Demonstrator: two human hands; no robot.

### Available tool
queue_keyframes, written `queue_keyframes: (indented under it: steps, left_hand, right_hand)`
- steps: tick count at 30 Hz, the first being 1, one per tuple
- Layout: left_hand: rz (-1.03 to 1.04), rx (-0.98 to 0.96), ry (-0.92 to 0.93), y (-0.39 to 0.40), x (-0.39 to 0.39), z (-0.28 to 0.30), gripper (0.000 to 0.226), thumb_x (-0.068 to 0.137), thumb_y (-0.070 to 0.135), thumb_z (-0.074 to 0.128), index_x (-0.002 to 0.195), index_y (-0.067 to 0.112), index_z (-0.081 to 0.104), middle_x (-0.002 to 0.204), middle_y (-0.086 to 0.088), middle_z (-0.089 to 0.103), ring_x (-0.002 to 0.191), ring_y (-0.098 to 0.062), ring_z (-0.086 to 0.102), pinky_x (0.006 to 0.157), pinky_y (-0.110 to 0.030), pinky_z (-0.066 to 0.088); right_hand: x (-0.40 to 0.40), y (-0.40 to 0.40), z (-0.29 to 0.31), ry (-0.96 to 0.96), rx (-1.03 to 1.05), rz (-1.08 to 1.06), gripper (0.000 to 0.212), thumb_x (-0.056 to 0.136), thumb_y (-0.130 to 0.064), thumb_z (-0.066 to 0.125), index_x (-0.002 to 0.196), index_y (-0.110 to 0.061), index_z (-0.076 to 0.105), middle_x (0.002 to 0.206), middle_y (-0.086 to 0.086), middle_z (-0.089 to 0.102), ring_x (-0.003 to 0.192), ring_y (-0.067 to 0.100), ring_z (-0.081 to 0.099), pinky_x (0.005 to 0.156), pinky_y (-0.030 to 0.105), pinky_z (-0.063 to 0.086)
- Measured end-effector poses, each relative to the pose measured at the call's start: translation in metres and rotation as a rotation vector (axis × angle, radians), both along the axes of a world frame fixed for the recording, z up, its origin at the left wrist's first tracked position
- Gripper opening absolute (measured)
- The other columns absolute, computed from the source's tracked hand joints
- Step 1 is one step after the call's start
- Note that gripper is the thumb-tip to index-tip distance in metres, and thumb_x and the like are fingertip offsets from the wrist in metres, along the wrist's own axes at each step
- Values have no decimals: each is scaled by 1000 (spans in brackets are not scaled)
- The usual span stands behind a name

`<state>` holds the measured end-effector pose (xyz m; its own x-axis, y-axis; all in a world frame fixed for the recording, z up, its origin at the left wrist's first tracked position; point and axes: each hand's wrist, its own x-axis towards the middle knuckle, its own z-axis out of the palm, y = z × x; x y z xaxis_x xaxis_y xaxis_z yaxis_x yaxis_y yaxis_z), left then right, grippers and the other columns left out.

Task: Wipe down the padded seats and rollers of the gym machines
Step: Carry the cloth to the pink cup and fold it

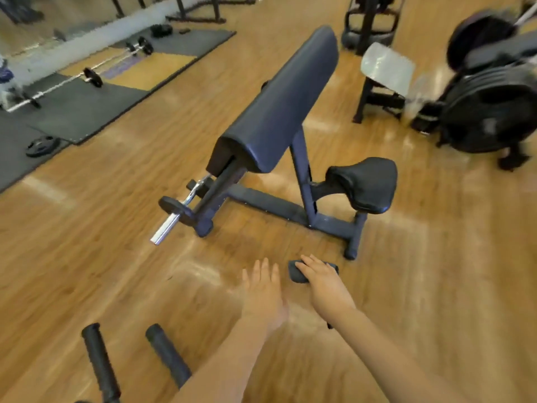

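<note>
A preacher curl bench stands in the middle of the wooden floor, with a long dark blue arm pad [279,106] and a small black padded seat [366,184] on a blue frame [270,203]. My right hand [322,279] holds a dark folded cloth [297,273] below the bench's near foot, fingers lying over it. My left hand [263,289] is stretched out flat beside it, fingers straight and holding nothing.
A short loaded bar [174,210] sticks out at the bench's left end. Two black foam handles [101,362] rise at bottom left. Stacked weight plates [488,112] and a stool [386,71] stand at right. Black mats with barbells [93,77] lie at upper left.
</note>
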<state>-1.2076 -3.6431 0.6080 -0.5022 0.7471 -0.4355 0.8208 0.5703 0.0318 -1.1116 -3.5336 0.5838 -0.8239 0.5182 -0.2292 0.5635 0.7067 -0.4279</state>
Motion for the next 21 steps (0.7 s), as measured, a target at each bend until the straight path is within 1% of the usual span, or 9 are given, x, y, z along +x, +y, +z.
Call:
queue_keyframes:
  steps: [3, 6, 9, 12, 15, 17, 19, 21]
  left_hand:
    - [-154, 46, -14, 64, 22, 17, 78, 96, 40, 44, 150, 11, -4, 158, -11, -6, 146, -26, -7, 115, -46, -6]
    - [-307, 100, -21, 123, 44, 32, 78, 96, 38, 46, 150, 10, -2, 158, -11, -3, 146, -25, -3, 116, -41, -4]
    - [-426, 153, 0, 181, 60, 38, 69, 100, 32, 39, 150, 9, -3, 158, -12, -5, 146, -26, -4, 116, -40, -3]
    - [-515, 197, -54, 228, 78, 40, 66, 100, 32, 36, 151, 10, -1, 159, -10, -2, 146, -26, -3, 118, -41, -3]
    - [-613, 175, -61, 272, 84, 32, 69, 97, 25, 39, 151, 11, 0, 159, -10, -3, 146, -26, -5, 118, -41, -2]
    - [-683, 132, -64, 304, 87, 30, 70, 97, 24, 40, 151, 10, -1, 158, -12, -6, 145, -28, -6, 117, -42, -2]
    - [-752, 123, -30, 335, 93, 27, 71, 96, 23, 41, 151, 10, -3, 158, -13, -7, 145, -29, -7, 116, -43, -3]
    - [-832, 112, -12, 365, 99, 22, 74, 96, 26, 43, 150, 10, -6, 158, -13, -8, 145, -30, -8, 116, -45, -2]
  right_hand:
    - [33, 53, 26, 27, 65, -174, 73, 85, 8, 42, 148, -21, 20, 156, -2, 11, 143, 15, 8, 116, 33, 9]
    - [61, 93, 46, 27, 96, -326, 72, 87, 7, 42, 149, -21, 16, 157, -1, 4, 144, 15, 5, 117, 33, 7]
    - [83, 126, 57, 29, 138, -437, 67, 90, 1, 41, 149, -21, 15, 157, -1, 3, 144, 14, 3, 116, 33, 5]
    - [106, 156, 59, -8, 129, -542, 64, 91, 0, 38, 148, -18, 17, 157, -1, 6, 143, 14, 5, 116, 33, 8]
    - [124, 192, 50, -45, 173, -669, 62, 90, 1, 36, 147, -20, 21, 156, -2, 11, 143, 13, 8, 115, 33, 12]
    - [133, 210, 46, -78, 125, -766, 60, 92, 0, 35, 147, -20, 22, 156, -3, 13, 143, 13, 10, 115, 31, 12]
    - [143, 231, 42, -108, 112, -813, 60, 93, 0, 34, 147, -20, 20, 156, -3, 11, 143, 12, 7, 115, 31, 9]
    - [155, 249, 41, -124, 151, -837, 62, 91, 3, 34, 147, -20, 20, 156, -3, 11, 143, 12, 7, 116, 31, 8]
